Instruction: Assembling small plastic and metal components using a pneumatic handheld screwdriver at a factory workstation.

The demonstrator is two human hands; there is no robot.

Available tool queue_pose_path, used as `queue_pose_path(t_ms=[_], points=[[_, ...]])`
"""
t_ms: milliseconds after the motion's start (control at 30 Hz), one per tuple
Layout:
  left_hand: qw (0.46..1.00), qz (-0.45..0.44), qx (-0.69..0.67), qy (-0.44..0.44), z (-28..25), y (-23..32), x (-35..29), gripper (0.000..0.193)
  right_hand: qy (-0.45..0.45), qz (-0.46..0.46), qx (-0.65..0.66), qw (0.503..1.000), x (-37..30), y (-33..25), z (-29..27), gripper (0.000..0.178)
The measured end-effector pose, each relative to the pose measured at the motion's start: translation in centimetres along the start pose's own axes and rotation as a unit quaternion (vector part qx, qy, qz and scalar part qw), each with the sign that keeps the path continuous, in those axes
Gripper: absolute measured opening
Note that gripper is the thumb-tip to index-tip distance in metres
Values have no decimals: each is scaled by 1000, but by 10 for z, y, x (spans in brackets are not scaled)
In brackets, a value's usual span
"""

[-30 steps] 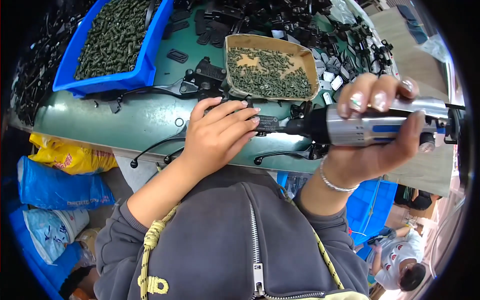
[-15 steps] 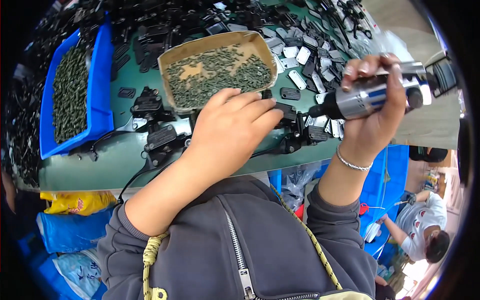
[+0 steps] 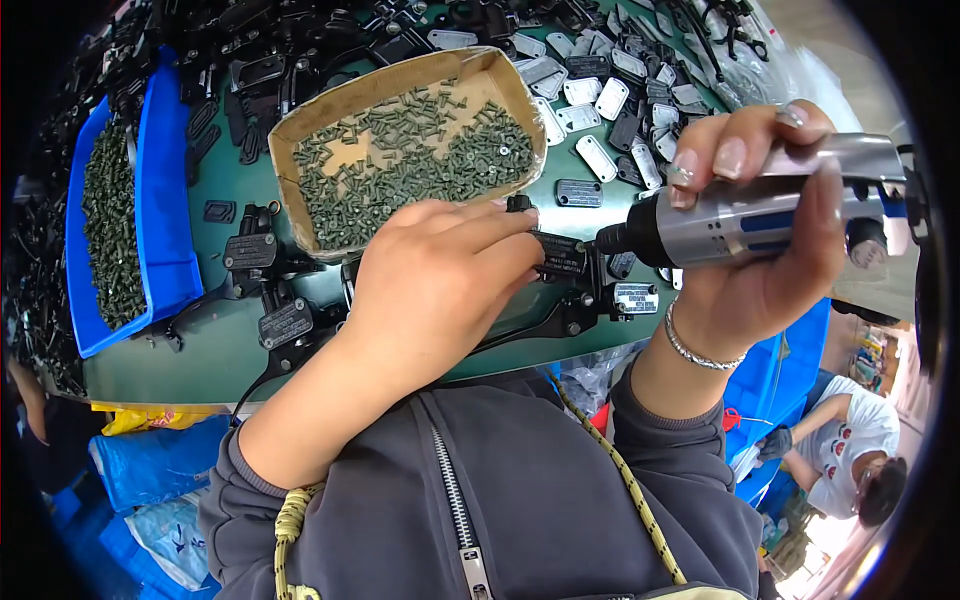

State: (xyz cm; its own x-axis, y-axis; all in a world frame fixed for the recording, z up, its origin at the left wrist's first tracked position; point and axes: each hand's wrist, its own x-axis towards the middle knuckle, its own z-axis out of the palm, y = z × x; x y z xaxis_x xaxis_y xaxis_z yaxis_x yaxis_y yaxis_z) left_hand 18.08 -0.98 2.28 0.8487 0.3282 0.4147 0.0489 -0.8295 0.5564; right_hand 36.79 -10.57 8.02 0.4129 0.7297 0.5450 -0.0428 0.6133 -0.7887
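Note:
My right hand (image 3: 750, 210) is wrapped round a silver power screwdriver (image 3: 720, 225) with a black nose, lying nearly level and pointing left. Its nose reaches close to a black brake lever assembly (image 3: 562, 256) with a rectangular reservoir; whether the tip touches it cannot be told. My left hand (image 3: 440, 280) closes on that assembly, fingertips at its left end, the palm hiding part of it. Just beyond the left hand stands a cardboard box (image 3: 283, 170) with many small dark-green screws (image 3: 430, 150).
Two similar lever assemblies (image 3: 285, 322) lie left of my forearm. A blue bin (image 3: 165, 180) of screws stands farther left. Small cover plates (image 3: 596, 158), silver and black, are strewn at the back right, and black parts are heaped behind. Another person (image 3: 850, 440) is at the lower right.
The view has shifted, so the box and bin appear farther left. The screwdriver looks larger, and its nose is slightly lower and farther left. Both hands keep their holds.

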Motion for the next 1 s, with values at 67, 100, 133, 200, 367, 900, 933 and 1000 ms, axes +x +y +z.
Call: queue_pose_path(t_ms=[67, 100, 133, 200, 367, 900, 933, 1000], points=[[1000, 1, 2, -6, 0, -1, 0, 12, -7, 5, -2, 1000, 0, 1, -2, 36], [1000, 5, 4, -9, 0, -2, -1, 12, -16, 6, -5, 1000, 0, 1, -3, 37], [1000, 9, 7, -12, 0, -3, -1, 12, -24, 8, -8, 1000, 0, 1, -3, 37], [1000, 11, 5, -15, 1, -3, 0, 12, -18, 17, -12, 1000, -2, -1, -3, 38], [999, 23, 15, -23, 1, -3, -1, 12, 0, 52, -35, 998, -6, -10, 1, 39], [998, 23, 0, -56, 0, 0, -3, 12, -51, -3, -46, 998, -12, 0, 9, 40], [998, 21, 0, -66, 0, 1, -2, 12, -37, -2, -50, 998, -12, -1, 10, 40], [998, 23, -2, -66, 1, 1, -1, 12, -61, -14, -65, 996, -11, -2, 9, 40]])
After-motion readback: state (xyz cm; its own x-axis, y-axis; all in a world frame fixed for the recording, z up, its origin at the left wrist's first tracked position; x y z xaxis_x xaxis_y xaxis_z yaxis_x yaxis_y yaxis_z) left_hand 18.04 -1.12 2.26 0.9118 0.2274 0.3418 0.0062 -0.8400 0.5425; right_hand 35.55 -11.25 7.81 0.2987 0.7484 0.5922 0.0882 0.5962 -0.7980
